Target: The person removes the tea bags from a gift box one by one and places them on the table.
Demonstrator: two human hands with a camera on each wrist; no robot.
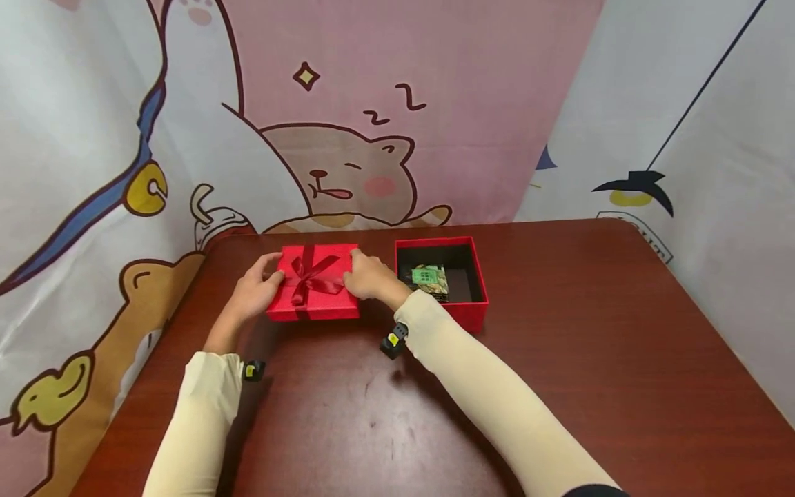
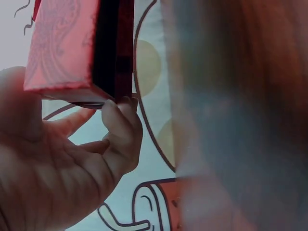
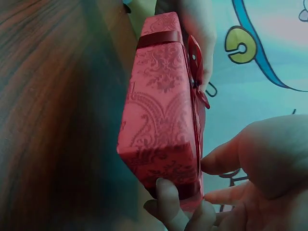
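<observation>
A red gift box lid (image 1: 321, 304) with a dark red ribbon bow (image 1: 308, 277) is held between both hands over the left part of the table. My left hand (image 1: 256, 286) grips its left side; the left wrist view shows fingertips under the edge of the patterned lid (image 2: 62, 53), beside its dark hollow underside. On the opposite side my right hand (image 1: 373, 277) pinches the lid, with fingers (image 3: 167, 199) against the end wall in the right wrist view. To the right stands the uncovered red box (image 1: 468, 317), black inside, holding a green-labelled packet (image 1: 428, 279).
The brown wooden table (image 1: 596, 359) stretches to the front and right. A cartoon-printed cloth (image 1: 484, 90) hangs along its back and sides. My right forearm (image 1: 484, 386) crosses in front of the box's lower left corner.
</observation>
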